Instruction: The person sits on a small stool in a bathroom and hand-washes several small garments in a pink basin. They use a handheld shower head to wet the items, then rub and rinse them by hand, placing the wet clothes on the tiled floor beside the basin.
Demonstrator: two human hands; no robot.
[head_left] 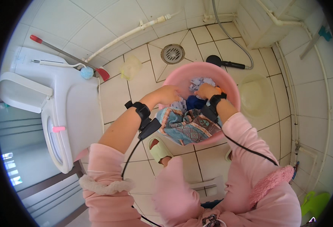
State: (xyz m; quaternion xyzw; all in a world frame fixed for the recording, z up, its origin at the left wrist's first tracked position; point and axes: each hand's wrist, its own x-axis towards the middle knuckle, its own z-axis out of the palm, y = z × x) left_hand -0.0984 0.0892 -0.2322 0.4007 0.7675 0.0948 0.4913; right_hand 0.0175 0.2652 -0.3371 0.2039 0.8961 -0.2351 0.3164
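Observation:
A pink plastic basin [209, 69] stands on the floor before me with wet-looking laundry in it. My left hand [168, 94] is at its left side, fingers curled down on a pale purple-printed cloth [179, 105]. Inside the basin, my right hand [207, 90] is closed over similar pale cloth [197, 82], its fingertips partly hidden. Between the hands lies a dark blue cloth [195, 102]. A teal patterned cloth [187, 130] with orange bands drapes over the near rim. Something orange [219, 90] shows beside my right wrist.
A shower head [229, 63] with its hose lies behind the basin, near a round floor drain [172, 54]. To the right stands a translucent yellowish basin [256, 95]. At left are a toilet [78, 96] and a red-ended brush [102, 74]. Black cables [248, 146] trail from my wrist straps.

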